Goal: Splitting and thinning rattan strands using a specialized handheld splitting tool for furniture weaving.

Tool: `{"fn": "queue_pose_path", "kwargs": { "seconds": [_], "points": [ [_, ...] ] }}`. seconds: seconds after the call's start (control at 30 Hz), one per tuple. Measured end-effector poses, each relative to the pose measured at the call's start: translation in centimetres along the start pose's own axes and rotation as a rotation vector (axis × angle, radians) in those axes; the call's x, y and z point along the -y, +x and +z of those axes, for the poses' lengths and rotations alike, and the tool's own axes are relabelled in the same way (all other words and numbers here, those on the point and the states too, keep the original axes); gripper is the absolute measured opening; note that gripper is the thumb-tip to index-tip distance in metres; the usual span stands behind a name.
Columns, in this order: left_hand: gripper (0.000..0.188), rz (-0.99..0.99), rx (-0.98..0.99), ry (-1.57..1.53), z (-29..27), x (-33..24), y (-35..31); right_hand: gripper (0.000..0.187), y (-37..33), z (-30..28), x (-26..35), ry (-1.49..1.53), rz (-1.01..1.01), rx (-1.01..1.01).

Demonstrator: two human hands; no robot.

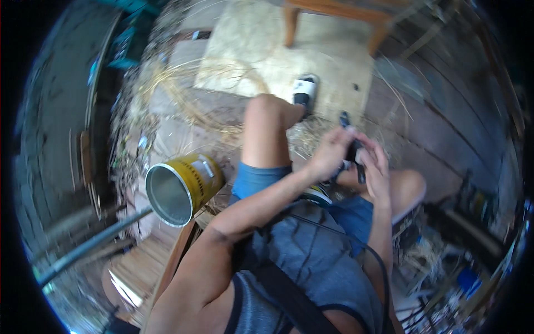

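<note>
My left hand and my right hand meet in front of my knees, both closed around a small dark tool with black handles. Its tip sticks up above my left fingers. The picture is blurred, so I cannot make out the tool's exact kind. I am seated, with my left knee raised and my right knee lower. A foot in a white and black sandal rests on a pale board.
A yellow metal can, open end toward me, lies on its side at my left. Thin straw-coloured strands and coils litter the ground. A wooden stool's legs stand at the top. A dark pipe crosses lower left.
</note>
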State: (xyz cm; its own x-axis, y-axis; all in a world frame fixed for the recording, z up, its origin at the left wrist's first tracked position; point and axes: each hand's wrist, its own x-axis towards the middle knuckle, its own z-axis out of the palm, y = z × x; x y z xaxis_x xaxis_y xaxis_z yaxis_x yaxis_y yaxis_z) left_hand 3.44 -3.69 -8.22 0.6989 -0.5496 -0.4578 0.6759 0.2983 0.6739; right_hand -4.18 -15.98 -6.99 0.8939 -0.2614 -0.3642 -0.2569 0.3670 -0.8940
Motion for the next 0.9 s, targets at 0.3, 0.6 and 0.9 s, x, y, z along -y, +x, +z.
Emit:
{"fn": "queue_pose_path", "kwargs": {
  "seconds": [0.3,0.6,0.9],
  "points": [
    [0.034,0.304,0.269,0.458,-13.0,-18.3,7.4,0.049,3.0,-2.0,-3.8,0.196,0.556,0.052],
    [0.047,-0.168,-0.614,1.327,-45.5,5.1,15.3,0.041,6.3,-3.4,-8.5,0.069,0.821,-0.304],
    [0.027,0.016,-1.043,0.800,-41.2,4.9,11.0,0.046,6.2,-3.8,-9.7,0.084,0.812,-0.142]
  ]
}}
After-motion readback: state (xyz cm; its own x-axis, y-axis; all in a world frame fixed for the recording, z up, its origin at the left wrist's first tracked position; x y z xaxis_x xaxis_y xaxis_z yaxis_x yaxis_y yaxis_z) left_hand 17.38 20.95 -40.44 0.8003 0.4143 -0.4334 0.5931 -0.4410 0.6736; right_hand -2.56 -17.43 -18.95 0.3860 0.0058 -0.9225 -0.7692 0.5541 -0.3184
